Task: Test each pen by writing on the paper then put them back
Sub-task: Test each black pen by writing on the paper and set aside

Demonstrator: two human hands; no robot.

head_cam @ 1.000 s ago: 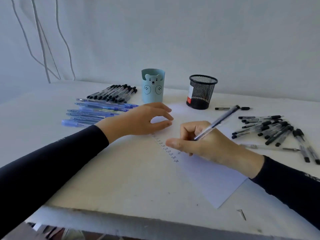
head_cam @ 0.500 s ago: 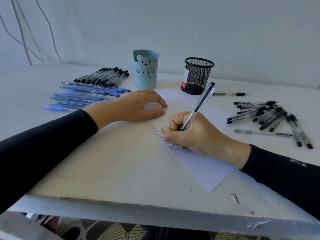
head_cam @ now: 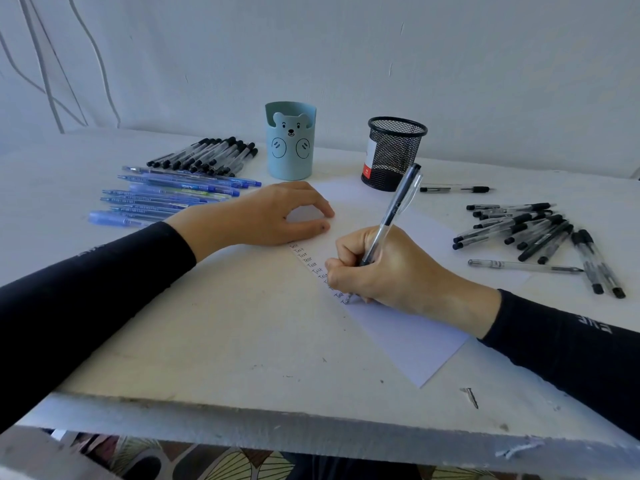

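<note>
Your right hand pinches the clear black-capped pen, tip on the white paper sheet, barrel leaning away toward the black mesh cup. Your left hand, fingers loosely curled, pins the sheet's far end.

Pale-blue bear-face cup; black mesh holder

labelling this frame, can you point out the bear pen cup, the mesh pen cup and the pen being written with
bear pen cup (head_cam: pixel 290 150): head view, on its front wall below the bear face
mesh pen cup (head_cam: pixel 394 152): head view, on its mesh side wall
pen (head_cam: pixel 398 206): head view, on the clear barrel above the right hand (head_cam: pixel 391 271)
</note>
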